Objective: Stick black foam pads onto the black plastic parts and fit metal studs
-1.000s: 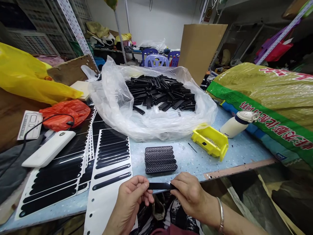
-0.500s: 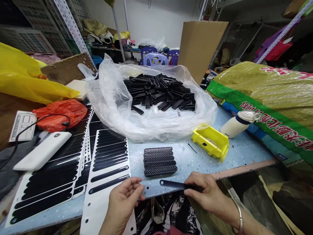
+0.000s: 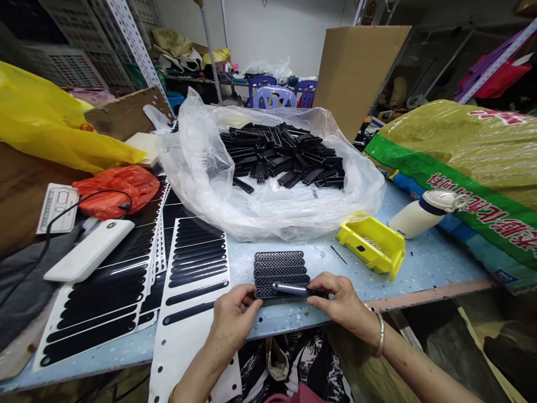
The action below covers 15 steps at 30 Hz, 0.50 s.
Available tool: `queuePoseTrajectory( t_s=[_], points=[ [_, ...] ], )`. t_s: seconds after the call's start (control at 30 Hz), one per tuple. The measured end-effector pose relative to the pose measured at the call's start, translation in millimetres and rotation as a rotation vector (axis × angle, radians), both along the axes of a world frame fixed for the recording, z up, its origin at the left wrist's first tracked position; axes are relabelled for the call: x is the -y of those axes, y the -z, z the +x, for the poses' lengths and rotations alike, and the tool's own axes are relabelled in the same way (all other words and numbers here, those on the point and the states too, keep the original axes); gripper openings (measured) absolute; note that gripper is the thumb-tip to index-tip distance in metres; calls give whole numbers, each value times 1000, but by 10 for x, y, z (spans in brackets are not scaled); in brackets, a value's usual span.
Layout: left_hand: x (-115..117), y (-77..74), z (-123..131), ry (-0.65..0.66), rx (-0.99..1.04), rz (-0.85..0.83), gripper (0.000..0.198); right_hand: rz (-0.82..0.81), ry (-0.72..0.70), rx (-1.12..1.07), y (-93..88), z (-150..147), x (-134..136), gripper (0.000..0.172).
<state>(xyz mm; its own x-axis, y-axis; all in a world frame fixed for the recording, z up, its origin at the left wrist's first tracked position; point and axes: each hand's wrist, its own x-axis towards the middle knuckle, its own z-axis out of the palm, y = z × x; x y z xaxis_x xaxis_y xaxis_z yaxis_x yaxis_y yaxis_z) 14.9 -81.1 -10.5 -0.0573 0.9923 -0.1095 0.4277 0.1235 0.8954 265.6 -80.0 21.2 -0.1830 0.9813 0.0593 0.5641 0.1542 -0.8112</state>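
Fig.: black strip (image 3: 291, 289) lying across front of black mesh bar stack (image 3: 280, 267), pinched in closed grip of R hand (image 3: 340, 305); L hand (image 3: 235, 313) touching stack's left end, grip unclear. Stack sitting on blue bench (image 3: 436, 268). Tip: keeping strip parallel w/ bars.
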Motion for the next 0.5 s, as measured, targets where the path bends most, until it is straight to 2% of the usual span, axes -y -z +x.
queuePoseTrajectory(
  t_s=[0.2,0.37,0.5],
  points=[
    [74,-17,-18,70,23,3,19,-9,-114,86,-30,17,65,4],
    [87,40,-22,22,241,-94,32,67,-192,78,-87,-51,77,9],
    [73,48,-26,35,354,-164,29,117,-194,100,-63,-134,50,10]
  ],
)
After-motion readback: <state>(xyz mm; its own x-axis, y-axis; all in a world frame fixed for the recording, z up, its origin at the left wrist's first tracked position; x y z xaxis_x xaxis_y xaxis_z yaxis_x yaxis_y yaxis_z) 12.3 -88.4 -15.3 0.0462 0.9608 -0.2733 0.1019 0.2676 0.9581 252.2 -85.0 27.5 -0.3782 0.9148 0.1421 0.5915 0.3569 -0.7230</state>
